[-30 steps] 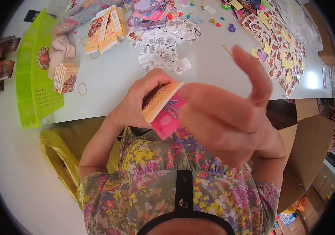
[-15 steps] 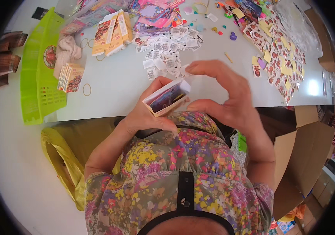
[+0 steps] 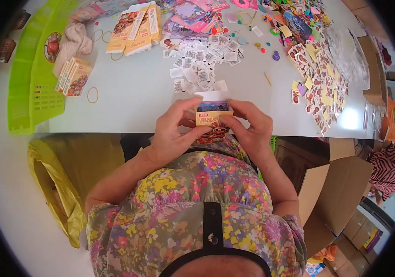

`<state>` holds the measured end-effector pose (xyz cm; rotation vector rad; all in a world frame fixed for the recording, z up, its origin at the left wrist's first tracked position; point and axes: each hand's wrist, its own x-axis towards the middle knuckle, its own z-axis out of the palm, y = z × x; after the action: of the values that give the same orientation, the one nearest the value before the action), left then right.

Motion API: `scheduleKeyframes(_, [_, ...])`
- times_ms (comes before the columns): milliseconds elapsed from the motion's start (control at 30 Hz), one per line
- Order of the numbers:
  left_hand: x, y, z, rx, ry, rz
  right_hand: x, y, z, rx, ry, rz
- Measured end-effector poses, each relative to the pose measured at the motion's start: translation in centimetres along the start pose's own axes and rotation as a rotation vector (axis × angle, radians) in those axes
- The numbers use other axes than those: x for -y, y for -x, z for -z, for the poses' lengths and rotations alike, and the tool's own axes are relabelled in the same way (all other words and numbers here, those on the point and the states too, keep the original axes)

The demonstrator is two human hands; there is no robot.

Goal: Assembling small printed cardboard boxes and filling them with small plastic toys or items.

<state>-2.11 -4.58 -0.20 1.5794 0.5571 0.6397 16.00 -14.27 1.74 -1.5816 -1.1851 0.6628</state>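
Between both hands, at the table's near edge, stands a small yellow printed box [image 3: 210, 118] with its white top flap raised. Something dark blue and patterned shows inside its mouth. My left hand [image 3: 173, 125] grips the box's left side, thumb across the front. On the opposite side my right hand [image 3: 252, 125] pinches the right edge between thumb and fingers. Just beyond the box lies a spread of small white printed packets [image 3: 202, 60].
A green plastic basket [image 3: 31, 92] stands at left, with several filled yellow boxes [image 3: 74, 77] beside it. Flat yellow boxes [image 3: 135, 27] lie farther back. Sticker cards [image 3: 322, 87] cover the right side. An open cardboard carton [image 3: 340, 194] sits below, right; a yellow bag [image 3: 59, 194] left.
My right hand has come in from the right and now grips the box. The box has turned upright, its printed front facing me.
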Motion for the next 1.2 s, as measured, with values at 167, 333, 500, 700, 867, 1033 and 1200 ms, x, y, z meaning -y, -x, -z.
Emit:
scheduleKeyframes(167, [0.0, -0.6, 0.3, 0.057, -0.086, -0.059, -1.1, 0.3, 0.7, 0.048, -0.142, -0.094])
scheduleKeyframes(333, [1.5, -2.1, 0.1, 0.055, -0.123, -0.104, -2.7, -0.7, 0.8, 0.068, -0.229, -0.244])
scheduleKeyframes(500, [2.2, -2.6, 0.4, 0.12, -0.055, -0.091, -3.2, -0.3, 0.9, 0.034, 0.013, -0.004])
scheduleKeyframes(700, [2.5, -3.8, 0.3, 0.052, -0.068, -0.09, -3.4, -0.9, 1.0, 0.025, -0.464, -0.375])
scheduleKeyframes(867, [1.4, -4.8, 0.7, 0.116, -0.16, -0.25, -4.1, -2.0, 2.0, 0.246, -0.583, -0.342])
scheduleKeyframes(1033, [0.3, -4.7, 0.2, 0.056, 0.067, -0.029, -3.1, -2.7, 3.2, 0.351, -0.409, -0.148])
scheduleKeyframes(1200, [-0.5, -5.6, 0.7, 0.136, -0.008, -0.023, -3.4, -2.8, 3.7, 0.365, -0.452, -0.148])
